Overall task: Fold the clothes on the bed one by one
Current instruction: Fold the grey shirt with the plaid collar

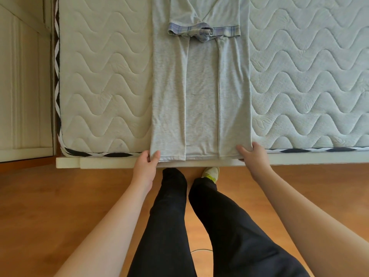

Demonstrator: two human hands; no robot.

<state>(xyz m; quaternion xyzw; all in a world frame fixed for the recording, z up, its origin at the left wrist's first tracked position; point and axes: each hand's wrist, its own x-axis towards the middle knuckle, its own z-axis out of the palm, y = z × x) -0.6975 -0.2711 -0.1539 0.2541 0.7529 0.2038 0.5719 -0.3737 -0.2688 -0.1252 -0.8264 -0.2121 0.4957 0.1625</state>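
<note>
At the near edge of the mattress, my left hand (148,160) pinches the bottom left corner of the grey shirt (200,108), thumb on top of the hem and fingers curled under it. My right hand (252,156) grips the bottom right corner the same way, with the thumb lying on the cloth and the fingers wrapped round the folded edge. I see the shirt lying flat and lengthwise down the middle of the mattress (103,80), both long sides already folded in toward the centre so that two seams run up it. Its short sleeves, with their blue plaid cuffs (201,32), are crossed over near the far end. Its hem just overhangs the mattress edge above the pale bed frame (111,163). Below that I see my legs in dark trousers (171,216), one light shoe (211,172) and the wooden floor (50,196). A white cupboard door (24,86) stands to the left of the bed.
</note>
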